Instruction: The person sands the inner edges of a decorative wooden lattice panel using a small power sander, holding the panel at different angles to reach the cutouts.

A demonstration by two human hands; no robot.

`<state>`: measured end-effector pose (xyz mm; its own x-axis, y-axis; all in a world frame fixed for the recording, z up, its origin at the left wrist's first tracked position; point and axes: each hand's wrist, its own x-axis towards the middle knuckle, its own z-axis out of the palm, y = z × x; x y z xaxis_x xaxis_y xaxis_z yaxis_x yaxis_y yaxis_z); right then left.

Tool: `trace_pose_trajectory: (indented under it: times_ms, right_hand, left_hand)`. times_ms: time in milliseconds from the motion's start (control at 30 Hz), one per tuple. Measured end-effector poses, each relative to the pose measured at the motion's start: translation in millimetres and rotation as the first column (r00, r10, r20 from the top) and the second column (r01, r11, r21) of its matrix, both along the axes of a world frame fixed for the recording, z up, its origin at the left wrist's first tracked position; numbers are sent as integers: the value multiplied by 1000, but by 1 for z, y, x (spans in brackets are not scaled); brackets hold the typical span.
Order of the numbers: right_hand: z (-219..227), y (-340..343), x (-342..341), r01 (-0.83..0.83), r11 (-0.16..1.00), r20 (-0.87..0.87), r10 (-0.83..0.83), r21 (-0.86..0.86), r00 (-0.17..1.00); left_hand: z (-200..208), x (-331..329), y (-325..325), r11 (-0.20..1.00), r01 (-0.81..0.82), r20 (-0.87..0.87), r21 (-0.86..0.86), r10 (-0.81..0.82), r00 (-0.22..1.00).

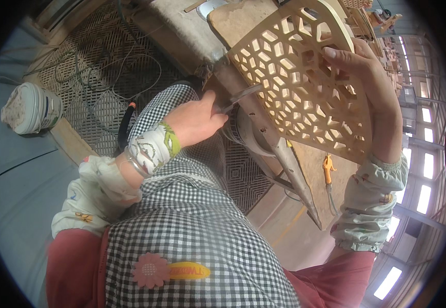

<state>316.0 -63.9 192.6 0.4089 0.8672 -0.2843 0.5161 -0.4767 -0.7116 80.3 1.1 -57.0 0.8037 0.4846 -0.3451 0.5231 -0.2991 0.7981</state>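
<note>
A pale wooden panel (pixel 305 97), pierced all over with irregular many-sided holes, stands tilted above the workbench. My right hand (pixel 361 64) is closed on its upper right edge, with the thumb on the near face and the other fingers partly hidden behind the wood. My left hand (pixel 197 120) is closed round a flat, greyish strip-like tool (pixel 241 97). Its tip reaches the panel's lower left edge; whether it touches cannot be told. The tool's exact kind is unclear.
An orange air blow gun (pixel 328 167) with a hose lies on the workbench (pixel 312 187), right of the bench's metal edge. A white bucket (pixel 35 108) stands at the left. Hoses and cables (pixel 130 77) trail over the patterned floor mat (pixel 69 66).
</note>
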Motion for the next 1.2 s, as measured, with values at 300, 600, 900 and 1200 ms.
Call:
trace_pose_trajectory:
  times_ms: [300,600,900,1200]
  right_hand:
    - [2,-3,0,38,995,50,-33,-93,998]
    - [-1,-6,-10,103,991,140,-91,-80,986]
    - [7,-10,-35,187,982,121,-183,-17,976]
    - [8,-7,-32,117,993,-10,-117,-3,993]
  left_hand:
    - [1,2,-9,928,-22,45,372,5,999]
    - [-17,32,-19,817,-133,144,561,61,988]
    - [-13,35,-9,919,-48,81,392,18,997]
    - [-16,35,12,996,92,98,20,-94,991]
